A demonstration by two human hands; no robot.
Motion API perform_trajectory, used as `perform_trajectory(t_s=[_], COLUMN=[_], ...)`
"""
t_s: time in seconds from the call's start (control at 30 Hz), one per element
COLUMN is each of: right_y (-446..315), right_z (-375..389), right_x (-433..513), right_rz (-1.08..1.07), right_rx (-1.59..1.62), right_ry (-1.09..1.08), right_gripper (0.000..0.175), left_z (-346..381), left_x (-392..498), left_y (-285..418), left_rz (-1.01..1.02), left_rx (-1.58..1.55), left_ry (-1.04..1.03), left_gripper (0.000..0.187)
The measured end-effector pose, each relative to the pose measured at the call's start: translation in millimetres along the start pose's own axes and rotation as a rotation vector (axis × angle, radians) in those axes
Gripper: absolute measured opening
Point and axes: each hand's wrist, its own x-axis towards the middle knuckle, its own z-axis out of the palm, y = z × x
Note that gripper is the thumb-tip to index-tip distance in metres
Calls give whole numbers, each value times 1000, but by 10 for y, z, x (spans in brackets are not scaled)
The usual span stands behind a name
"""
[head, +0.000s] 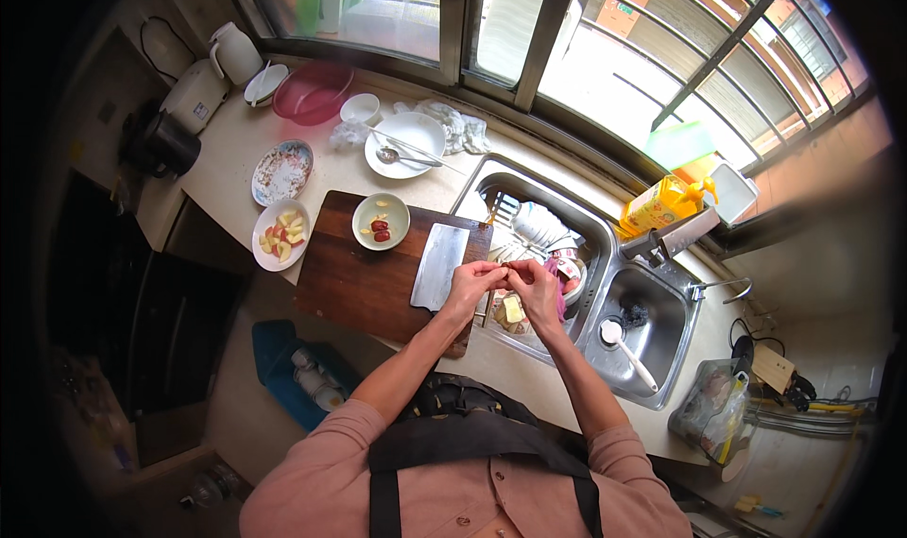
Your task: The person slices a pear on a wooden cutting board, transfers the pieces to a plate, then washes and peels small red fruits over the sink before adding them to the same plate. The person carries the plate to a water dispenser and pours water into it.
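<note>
My left hand and my right hand meet fingertip to fingertip above the near edge of the larger sink. Pinched between them is a small dark reddish-brown piece, mostly covered by the fingers; it looks like part of a red date. Under my left forearm lies a wooden cutting board. A cleaver rests on its right side, with its handle partly hidden. Towards the board's back stands a pale bowl holding two red dates and a few yellowish slices. Left of the board, a white bowl holds cut apple pieces.
Stacked dishes fill the larger sink. A white-handled brush lies in the smaller sink. Behind are a plate with chopsticks and spoon, a pink basin and an orange pump bottle. Below stands a teal bin.
</note>
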Motion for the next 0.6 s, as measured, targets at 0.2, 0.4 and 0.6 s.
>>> perform_trajectory(t_s=[0.2, 0.4, 0.6], right_y=[-48, 58, 156], right_z=[-40, -5, 57], right_x=[-52, -57, -45], right_rz=[-90, -219, -114], right_rx=[-79, -278, -126], right_ry=[-72, -34, -26], right_gripper=[21, 19, 16], left_z=[-51, 22, 9], left_x=[74, 88, 45], left_y=[28, -91, -56], left_rz=[-45, 31, 63], left_rx=[178, 354, 301], left_ry=[0, 99, 75], left_gripper=[17, 12, 12])
